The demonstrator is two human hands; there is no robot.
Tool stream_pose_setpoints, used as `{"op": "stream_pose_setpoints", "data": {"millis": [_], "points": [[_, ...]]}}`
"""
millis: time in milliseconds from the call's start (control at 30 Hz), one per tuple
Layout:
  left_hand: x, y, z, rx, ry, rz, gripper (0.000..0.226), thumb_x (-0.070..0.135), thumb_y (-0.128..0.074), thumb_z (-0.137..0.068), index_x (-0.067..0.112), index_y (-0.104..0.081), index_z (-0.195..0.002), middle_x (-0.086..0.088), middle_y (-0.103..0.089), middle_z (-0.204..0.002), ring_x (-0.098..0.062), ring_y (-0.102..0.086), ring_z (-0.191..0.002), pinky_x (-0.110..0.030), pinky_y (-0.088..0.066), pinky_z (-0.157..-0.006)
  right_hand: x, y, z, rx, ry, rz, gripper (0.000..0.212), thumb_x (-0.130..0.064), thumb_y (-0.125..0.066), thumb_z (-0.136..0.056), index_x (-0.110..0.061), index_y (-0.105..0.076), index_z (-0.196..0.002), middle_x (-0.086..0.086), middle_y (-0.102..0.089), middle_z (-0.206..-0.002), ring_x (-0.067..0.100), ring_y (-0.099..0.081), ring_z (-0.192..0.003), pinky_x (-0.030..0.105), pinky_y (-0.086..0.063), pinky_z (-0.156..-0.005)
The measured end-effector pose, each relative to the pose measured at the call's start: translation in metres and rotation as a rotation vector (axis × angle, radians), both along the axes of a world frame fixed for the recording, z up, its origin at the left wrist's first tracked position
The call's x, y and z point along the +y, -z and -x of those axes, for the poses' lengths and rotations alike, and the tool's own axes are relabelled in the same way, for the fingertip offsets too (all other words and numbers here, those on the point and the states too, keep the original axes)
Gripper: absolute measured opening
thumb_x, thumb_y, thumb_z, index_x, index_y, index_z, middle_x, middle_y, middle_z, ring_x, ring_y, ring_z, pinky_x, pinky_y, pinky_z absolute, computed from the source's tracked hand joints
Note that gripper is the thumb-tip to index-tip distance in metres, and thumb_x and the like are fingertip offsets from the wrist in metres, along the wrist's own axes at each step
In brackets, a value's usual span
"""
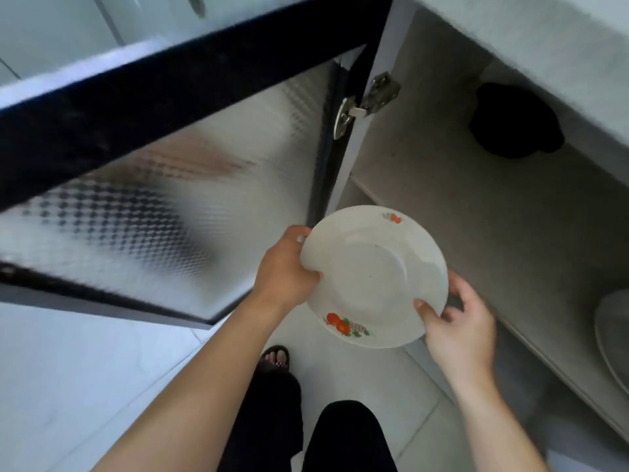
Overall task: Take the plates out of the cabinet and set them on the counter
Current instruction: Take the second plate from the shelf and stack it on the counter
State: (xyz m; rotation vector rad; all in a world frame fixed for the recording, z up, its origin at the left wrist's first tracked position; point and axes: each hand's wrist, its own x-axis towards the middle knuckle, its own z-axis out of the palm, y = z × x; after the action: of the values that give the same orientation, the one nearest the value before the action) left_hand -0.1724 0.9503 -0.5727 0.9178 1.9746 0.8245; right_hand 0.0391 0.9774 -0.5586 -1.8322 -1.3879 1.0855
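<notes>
A white plate [371, 274] with orange fruit prints on its rim is held in front of the open cabinet [476, 206], just outside its shelf edge. My left hand [286, 267] grips the plate's left rim. My right hand [456, 321] pinches the lower right rim, thumb on top. A second pale plate [612, 332] lies on the cabinet shelf at the far right, cut off by the frame edge. The counter top [544, 39] runs along the upper right, above the cabinet.
The cabinet door [177, 185], frosted patterned glass in a dark frame, stands open at the left, close to my left hand. A black object [514, 120] sits deep on the shelf. A metal hinge [367, 100] sits at the door's edge. My legs and foot stand on pale floor tiles [85, 369].
</notes>
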Motion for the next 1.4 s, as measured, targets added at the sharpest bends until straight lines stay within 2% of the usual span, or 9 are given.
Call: {"op": "stream_pose_setpoints", "data": {"millis": [100, 167, 233, 400, 600, 800, 1033, 1267, 1400], "points": [[-0.032, -0.047, 0.005, -0.015, -0.052, 0.098, 0.054, 0.004, -0.063, -0.073, 0.026, -0.046, -0.119, 0.008, -0.056, -0.092, -0.021, -0.057, -0.091, -0.029, -0.047, -0.071, -0.022, -0.043, 0.008, -0.031, -0.041, 0.066, 0.056, 0.003, -0.069, -0.076, -0.017, -0.053, -0.126, -0.014, -0.063, -0.080, 0.012, -0.064, -0.071, 0.031, -0.051, -0.079], [-0.056, -0.082, 0.006, -0.036, -0.101, 0.164, 0.055, 0.004, -0.062, -0.073, 0.027, -0.044, -0.120, 0.009, -0.057, -0.094, -0.019, -0.056, -0.088, -0.026, -0.045, -0.065, -0.039, -0.076, 0.010, -0.033, -0.083, 0.107, 0.058, 0.001, -0.070, -0.076, -0.021, -0.052, -0.126, -0.003, -0.067, -0.097, 0.013, -0.066, -0.080, 0.034, -0.053, -0.082], [-0.079, -0.117, 0.005, -0.031, -0.130, 0.201, 0.056, 0.006, -0.062, -0.073, 0.026, -0.043, -0.121, 0.007, -0.056, -0.099, -0.020, -0.055, -0.088, -0.028, -0.046, -0.065, -0.055, -0.112, 0.010, -0.052, -0.145, 0.135, 0.058, -0.003, -0.070, -0.077, -0.025, -0.050, -0.127, -0.004, -0.064, -0.111, 0.012, -0.066, -0.083, 0.036, -0.055, -0.081], [-0.124, -0.209, -0.004, -0.001, -0.150, 0.248, 0.059, 0.007, -0.062, -0.072, 0.029, -0.041, -0.123, 0.007, -0.052, -0.107, -0.024, -0.055, -0.094, -0.038, -0.054, -0.073, -0.091, -0.209, 0.003, -0.057, -0.256, 0.126, 0.054, -0.008, -0.068, -0.079, -0.030, -0.050, -0.125, -0.006, -0.060, -0.114, 0.010, -0.064, -0.084, 0.038, -0.056, -0.079], [-0.175, -0.324, -0.026, -0.001, -0.198, 0.155, 0.059, 0.007, -0.063, -0.074, 0.029, -0.039, -0.123, 0.005, -0.054, -0.109, -0.020, -0.054, -0.093, -0.032, -0.052, -0.068, -0.130, -0.325, -0.017, -0.024, -0.351, 0.000, 0.052, -0.010, -0.067, -0.080, -0.027, -0.048, -0.126, -0.007, -0.054, -0.114, 0.012, -0.060, -0.095, 0.034, -0.055, -0.079], [-0.241, -0.415, -0.035, -0.065, -0.312, -0.022, 0.054, 0.006, -0.067, -0.073, 0.029, -0.046, -0.117, 0.006, -0.057, -0.106, -0.018, -0.060, -0.082, -0.022, -0.042, -0.050, -0.165, -0.399, -0.028, 0.090, -0.437, -0.064, 0.052, -0.008, -0.069, -0.078, -0.030, -0.052, -0.122, -0.011, -0.059, -0.109, -0.001, -0.059, -0.084, 0.015, -0.049, -0.067], [-0.307, -0.455, -0.009, 0.003, -0.465, -0.137, 0.058, 0.005, -0.068, -0.071, 0.031, -0.048, -0.120, 0.007, -0.060, -0.105, -0.014, -0.063, -0.069, -0.023, -0.043, -0.051, -0.201, -0.429, 0.014, 0.261, -0.566, -0.087, 0.053, -0.002, -0.068, -0.078, -0.027, -0.053, -0.122, -0.022, -0.058, -0.099, -0.015, -0.061, -0.079, 0.004, -0.047, -0.057], [-0.359, -0.454, 0.044, -0.004, -0.570, -0.159, 0.061, 0.008, -0.071, -0.072, 0.032, -0.049, -0.123, 0.008, -0.061, -0.109, -0.013, -0.063, -0.071, -0.020, -0.044, -0.056, -0.229, -0.440, 0.082, 0.226, -0.660, -0.099, 0.050, -0.004, -0.070, -0.077, -0.031, -0.055, -0.116, -0.020, -0.063, -0.098, 0.006, -0.067, -0.079, 0.020, -0.057, -0.068], [-0.399, -0.456, 0.097, 0.008, -0.647, -0.168, 0.062, 0.008, -0.074, -0.071, 0.031, -0.049, -0.124, 0.007, -0.061, -0.110, -0.012, -0.064, -0.071, -0.021, -0.047, -0.060, -0.256, -0.443, 0.145, 0.233, -0.733, -0.081, 0.051, -0.004, -0.070, -0.076, -0.025, -0.055, -0.120, -0.012, -0.064, -0.104, 0.007, -0.067, -0.073, 0.021, -0.056, -0.062]]}}
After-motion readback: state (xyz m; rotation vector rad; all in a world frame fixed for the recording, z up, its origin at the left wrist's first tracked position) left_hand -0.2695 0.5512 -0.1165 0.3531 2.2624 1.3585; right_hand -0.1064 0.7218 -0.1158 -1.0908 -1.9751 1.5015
